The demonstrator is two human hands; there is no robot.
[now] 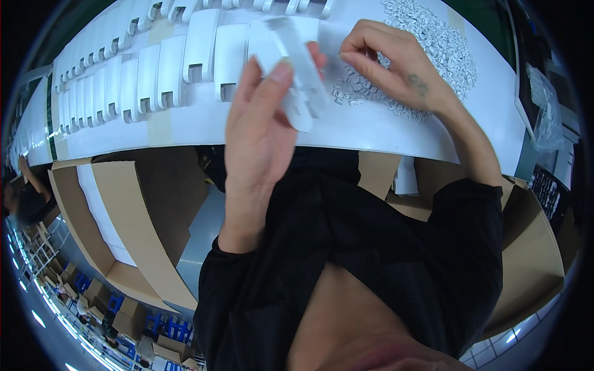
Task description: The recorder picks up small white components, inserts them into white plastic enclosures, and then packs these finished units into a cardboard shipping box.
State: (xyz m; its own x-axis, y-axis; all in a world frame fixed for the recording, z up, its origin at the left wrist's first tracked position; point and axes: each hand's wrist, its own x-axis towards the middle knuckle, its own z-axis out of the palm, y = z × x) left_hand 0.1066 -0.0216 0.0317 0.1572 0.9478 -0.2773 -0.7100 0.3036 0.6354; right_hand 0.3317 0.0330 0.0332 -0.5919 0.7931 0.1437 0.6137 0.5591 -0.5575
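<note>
My left hand [258, 139] grips a long white plastic cover [300, 71], thumb on its near face and fingertips round the far side. Motion blurs the cover, which is tilted above the white table [365, 131]. My right hand [399, 68] hovers to the right of it, fingers curled and thumb and forefinger pinched together. Whatever that pinch may hold is too small to make out. Beneath and beyond the right hand spreads a heap of small white-grey plastic pieces [448, 52], with a few loose ones [348, 96] between my hands.
Rows of similar white covers [201, 43] stand side by side across the table's left and back. Open cardboard boxes [117, 216] flank me below the table edge, another box [532, 247] on the right. A clear plastic bag [546, 117] hangs at right. Another person [31, 191] is far left.
</note>
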